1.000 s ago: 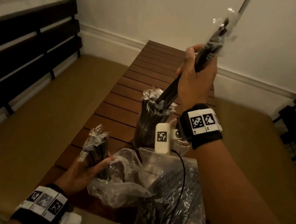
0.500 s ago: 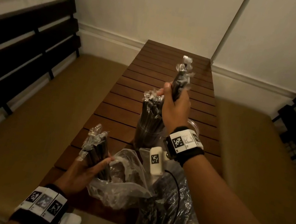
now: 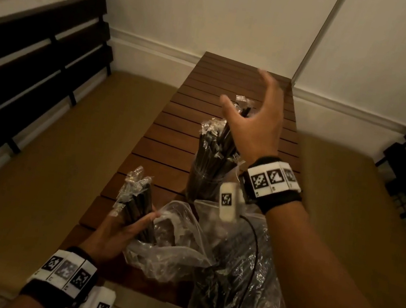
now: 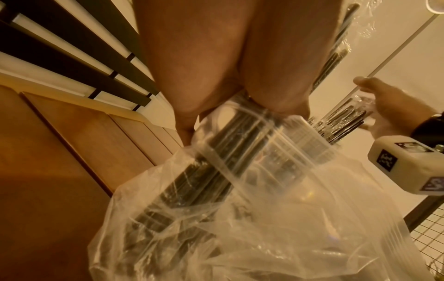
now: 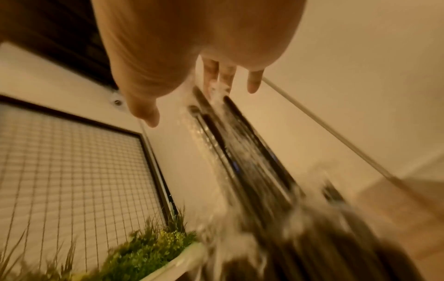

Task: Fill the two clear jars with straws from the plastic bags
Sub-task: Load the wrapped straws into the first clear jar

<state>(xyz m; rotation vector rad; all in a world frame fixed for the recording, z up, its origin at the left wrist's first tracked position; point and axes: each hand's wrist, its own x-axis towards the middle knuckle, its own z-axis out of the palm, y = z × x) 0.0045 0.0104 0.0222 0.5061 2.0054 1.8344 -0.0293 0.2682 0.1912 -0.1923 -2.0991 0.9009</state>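
Left hand (image 3: 115,233): near the front left edge of the slatted wooden table (image 3: 170,148); fingers curled round a bundle of wrapped black straws (image 3: 135,201), which tilts up and leftward.
Plastic bag, crumpled (image 3: 168,249): just right of the left hand, touching the held bundle's lower end; mouth open.
Plastic bag, larger (image 3: 243,280): at the table's front right edge, dark straws lying inside.
Clear jar (image 3: 205,183): mid-table, behind the bags; packed with upright wrapped straws (image 3: 217,142) fanning above the rim.
Second jar: mostly hidden behind the right wrist; contents cannot be told.
Right hand (image 3: 254,124): raised above the jar's straws; fingers spread apart, holding nothing.
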